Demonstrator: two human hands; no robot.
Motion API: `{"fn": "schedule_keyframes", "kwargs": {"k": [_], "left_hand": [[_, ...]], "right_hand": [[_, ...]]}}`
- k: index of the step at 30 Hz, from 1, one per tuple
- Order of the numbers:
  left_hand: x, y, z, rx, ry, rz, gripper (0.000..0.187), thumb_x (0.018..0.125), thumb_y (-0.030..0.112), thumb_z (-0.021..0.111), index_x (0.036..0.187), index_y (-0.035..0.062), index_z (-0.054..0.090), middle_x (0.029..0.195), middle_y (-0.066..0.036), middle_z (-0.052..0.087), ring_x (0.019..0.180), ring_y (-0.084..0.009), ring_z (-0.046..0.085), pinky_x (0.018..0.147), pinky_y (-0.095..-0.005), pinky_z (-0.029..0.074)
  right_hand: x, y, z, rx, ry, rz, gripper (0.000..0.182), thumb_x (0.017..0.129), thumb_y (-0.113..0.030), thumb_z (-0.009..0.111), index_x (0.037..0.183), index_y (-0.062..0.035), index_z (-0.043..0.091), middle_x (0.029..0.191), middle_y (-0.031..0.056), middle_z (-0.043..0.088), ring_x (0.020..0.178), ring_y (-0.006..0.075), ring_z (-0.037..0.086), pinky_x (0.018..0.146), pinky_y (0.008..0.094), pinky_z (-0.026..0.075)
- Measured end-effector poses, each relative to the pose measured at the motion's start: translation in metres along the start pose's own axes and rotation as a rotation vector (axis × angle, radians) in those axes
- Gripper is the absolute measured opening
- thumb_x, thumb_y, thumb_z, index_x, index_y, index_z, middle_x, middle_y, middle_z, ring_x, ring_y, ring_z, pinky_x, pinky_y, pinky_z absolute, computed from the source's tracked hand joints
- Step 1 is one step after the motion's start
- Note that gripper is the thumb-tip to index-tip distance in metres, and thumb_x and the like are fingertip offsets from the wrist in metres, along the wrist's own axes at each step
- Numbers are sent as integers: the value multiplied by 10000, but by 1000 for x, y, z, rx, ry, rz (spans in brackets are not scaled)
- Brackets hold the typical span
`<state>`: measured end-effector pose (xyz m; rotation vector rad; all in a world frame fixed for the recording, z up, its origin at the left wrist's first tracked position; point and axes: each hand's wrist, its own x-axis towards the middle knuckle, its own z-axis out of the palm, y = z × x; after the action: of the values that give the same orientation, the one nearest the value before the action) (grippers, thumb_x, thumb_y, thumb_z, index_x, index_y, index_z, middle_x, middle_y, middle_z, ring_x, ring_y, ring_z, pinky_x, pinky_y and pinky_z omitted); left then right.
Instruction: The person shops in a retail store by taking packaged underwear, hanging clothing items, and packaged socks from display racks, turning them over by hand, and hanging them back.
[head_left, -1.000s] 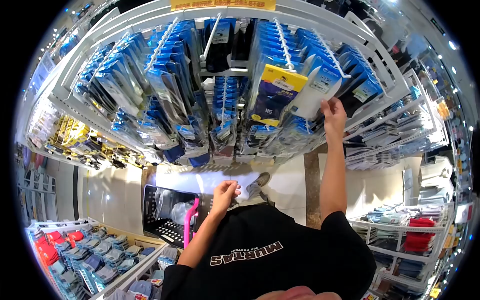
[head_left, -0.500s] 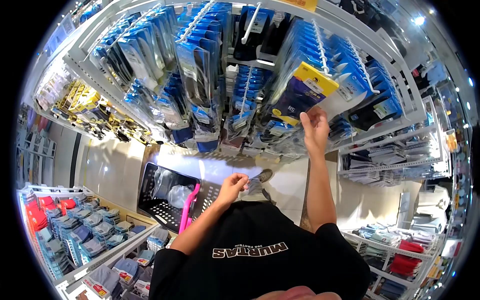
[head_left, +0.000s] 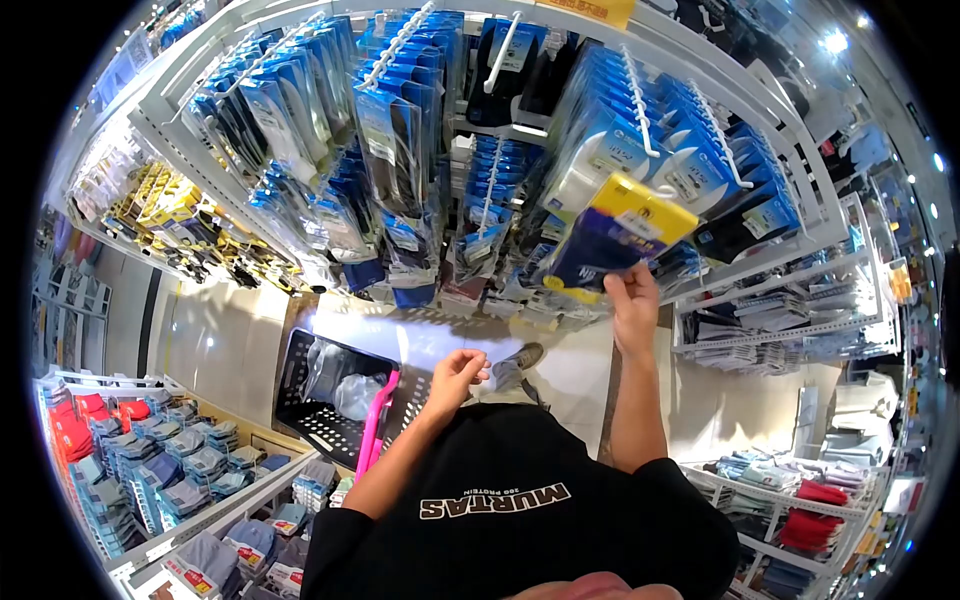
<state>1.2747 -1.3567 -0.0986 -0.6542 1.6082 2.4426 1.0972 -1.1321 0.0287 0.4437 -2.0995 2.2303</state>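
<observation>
My right hand [head_left: 635, 305] grips the lower edge of a flat yellow-and-navy packet [head_left: 620, 235]. The packet is tilted in front of a row of blue-topped packs [head_left: 610, 150] hanging on a white hook [head_left: 637, 100]. Over the floor, in front of my black shirt, my left hand [head_left: 458, 378] is closed with its fingers curled, and nothing shows in it. Beside my left forearm is the pink handle [head_left: 376, 420] of a black shopping basket [head_left: 300, 390]. Clear plastic packs [head_left: 358, 393] lie inside the basket; whether its handle hangs on my arm is hidden.
A white rack [head_left: 180, 130] with several hooks of blue-topped packs curves across the front. Yellow packs [head_left: 180, 205] hang at the left. Shelves of folded goods stand lower left [head_left: 160, 460] and lower right [head_left: 770, 480]. A wire bin [head_left: 780, 305] sits at the right.
The yellow-and-navy packet has come away from the hook and moved down and slightly right in my right hand, uncovering blue-topped packs behind it. My left hand has barely moved.
</observation>
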Motion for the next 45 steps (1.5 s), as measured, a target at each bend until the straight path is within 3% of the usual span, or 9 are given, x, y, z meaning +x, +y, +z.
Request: {"fn": "schedule_keyframes", "kwargs": {"k": [9,13,21,25,31,33,35,38,45], "left_hand": [[7,49,29,-214,-202,276,359,1006,307,514,1141,-16,595,1031,-96,649,914,-155,612,825,-293,493],[10,58,25,-86,-75,279,239,975,242,592,1056,24,647,897,3,662,789,-66,578,690,-242,464],[5,45,19,-179,150,328,233,967,219,606,1022,-3,653,880,-12,677,707,-52,579,603,-228,474],[-3,49,22,-15,44,318,313,984,242,574,1164,-10,617,879,-19,660,839,-79,606,673,-237,502],[-15,59,25,116,-168,476,323,984,173,547,1256,1,576,1270,-86,551,1134,-160,548,893,-326,487],[-20,60,26,152,-195,451,265,960,123,580,1191,-3,607,1198,-82,605,1084,-150,575,868,-307,491],[-27,56,32,-94,-146,305,165,957,152,606,979,-9,629,924,-66,680,777,-75,607,695,-209,480],[-28,56,34,2,35,340,291,964,163,604,706,63,517,590,57,511,514,-7,395,455,-206,288],[-16,46,23,67,104,351,419,962,158,606,597,109,407,548,92,391,508,-2,310,441,-222,234]], "right_hand": [[-51,-3,27,51,-375,369,219,902,-50,642,1106,2,582,1009,21,645,890,82,577,797,231,457],[-63,23,39,98,-533,486,370,909,-45,642,1244,21,500,1061,54,647,951,95,595,853,231,462],[-60,43,61,-78,-382,333,469,896,-146,684,1324,-48,520,1193,76,575,990,145,584,845,292,486],[-74,56,89,-324,-468,21,553,902,-245,677,1369,-31,474,1301,151,510,1173,193,507,910,333,471],[-80,81,71,488,-449,680,619,1013,-517,354,1412,-46,403,1303,165,540,1056,223,620,865,348,530],[-78,44,82,921,-271,986,709,992,-596,292,1418,-38,386,1322,192,525,1048,268,627,876,401,527],[-79,46,70,1040,-460,829,700,990,-575,333,1403,-14,406,1334,230,513,1069,320,623,891,446,526],[-83,49,66,1058,-396,800,660,967,-510,430,1406,-19,398,1298,247,529,1002,344,642,807,444,558],[-75,37,58,1083,-254,737,611,941,-493,544,1366,-63,457,1105,134,586,865,261,608,681,359,502]]}}
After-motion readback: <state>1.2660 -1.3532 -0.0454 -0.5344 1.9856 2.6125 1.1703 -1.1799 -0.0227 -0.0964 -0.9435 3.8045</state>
